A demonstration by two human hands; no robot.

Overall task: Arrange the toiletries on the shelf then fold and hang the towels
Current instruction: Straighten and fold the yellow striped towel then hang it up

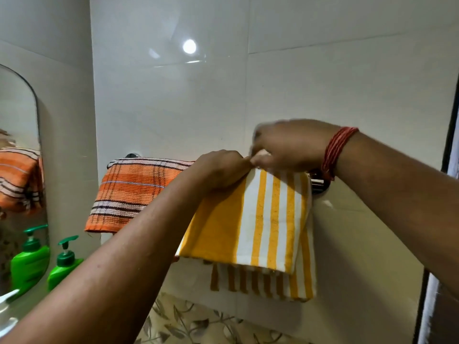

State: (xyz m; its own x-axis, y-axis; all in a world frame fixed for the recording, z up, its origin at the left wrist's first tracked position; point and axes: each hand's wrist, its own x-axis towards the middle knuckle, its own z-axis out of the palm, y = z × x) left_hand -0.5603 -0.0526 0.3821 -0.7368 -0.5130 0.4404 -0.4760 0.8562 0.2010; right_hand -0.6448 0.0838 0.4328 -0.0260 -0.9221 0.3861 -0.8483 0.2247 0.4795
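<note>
Head view, hands [250,161] gripping yellow striped towel [258,219], green pump bottle [63,263]

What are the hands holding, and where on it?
Both the left hand and the right hand grip the yellow striped towel along its top fold, where it hangs over the towel bar.

I see glossy pale wall tiles [285,78] filling most of the view, with a round ceiling-light reflection [189,46] glaring off them. A curved mirror [18,115] hangs at the left. Lower down runs a leaf-patterned tile band [198,324]. At the right edge stands what may be a dark door frame [450,125].
</note>
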